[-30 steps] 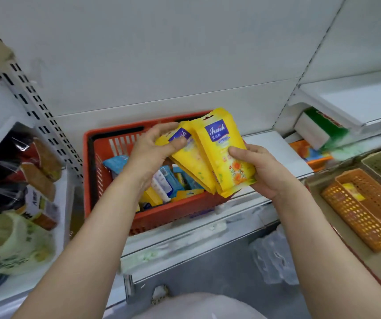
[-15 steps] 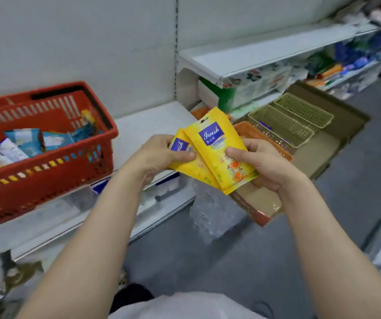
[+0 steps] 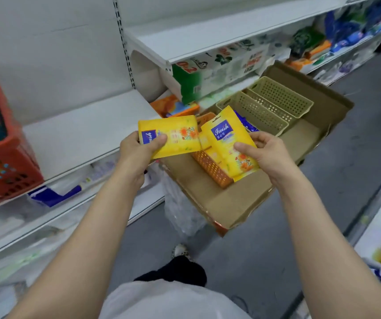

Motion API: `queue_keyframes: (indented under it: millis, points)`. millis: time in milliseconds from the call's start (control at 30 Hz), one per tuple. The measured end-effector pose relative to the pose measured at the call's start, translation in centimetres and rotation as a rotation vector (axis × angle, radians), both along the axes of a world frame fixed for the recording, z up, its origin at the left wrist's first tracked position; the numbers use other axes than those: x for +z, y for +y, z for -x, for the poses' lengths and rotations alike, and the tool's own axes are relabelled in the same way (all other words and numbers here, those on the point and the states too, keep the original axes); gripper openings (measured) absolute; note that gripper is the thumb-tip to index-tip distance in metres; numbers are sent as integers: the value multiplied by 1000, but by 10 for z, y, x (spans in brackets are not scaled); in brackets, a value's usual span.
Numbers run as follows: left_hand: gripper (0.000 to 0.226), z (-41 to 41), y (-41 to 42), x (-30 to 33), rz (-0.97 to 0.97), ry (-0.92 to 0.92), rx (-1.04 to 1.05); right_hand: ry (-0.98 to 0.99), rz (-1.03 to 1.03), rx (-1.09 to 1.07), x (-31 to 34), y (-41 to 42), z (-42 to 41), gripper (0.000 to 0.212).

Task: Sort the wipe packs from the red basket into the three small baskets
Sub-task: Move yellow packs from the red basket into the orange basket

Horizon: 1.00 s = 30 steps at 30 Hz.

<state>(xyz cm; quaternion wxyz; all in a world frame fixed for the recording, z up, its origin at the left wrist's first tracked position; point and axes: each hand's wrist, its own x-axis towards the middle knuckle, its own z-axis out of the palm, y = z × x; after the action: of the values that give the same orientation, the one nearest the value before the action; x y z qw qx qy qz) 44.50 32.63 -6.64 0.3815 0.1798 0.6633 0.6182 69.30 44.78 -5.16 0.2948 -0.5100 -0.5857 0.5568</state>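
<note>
Red basket [image 3: 5,162] on white shelf [image 3: 81,125]; cardboard tray [image 3: 231,203] with three small baskets [image 3: 265,107].

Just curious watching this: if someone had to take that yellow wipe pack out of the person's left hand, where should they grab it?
Probably the free right end of the left yellow pack, coming from the right. The left hand pinches only its labelled left end, so the flat pack sticks out sideways, uncovered.
</note>
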Motion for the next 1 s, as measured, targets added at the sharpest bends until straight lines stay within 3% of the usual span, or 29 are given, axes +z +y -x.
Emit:
queue_keyframes:
  millis: [267,433,667,867,1000]
  points:
    - [24,1,86,-22,62,-62,152,-361,-50,152,-40,133,5,45]
    - [22,0,108,-35,153,-52,176,-557,-48,437,-81,187,27,38]
    - [31,-30,133,-59,225,-105,326,-879,-71,928,-140,248,70,64]
    - [28,-64,141,-73,269,-183,525,-889,-131,1217,-176,265,100,63]
    - [35,-84,137,-83,278,-237,612,-926,-437,1313,-190,264,110,55]
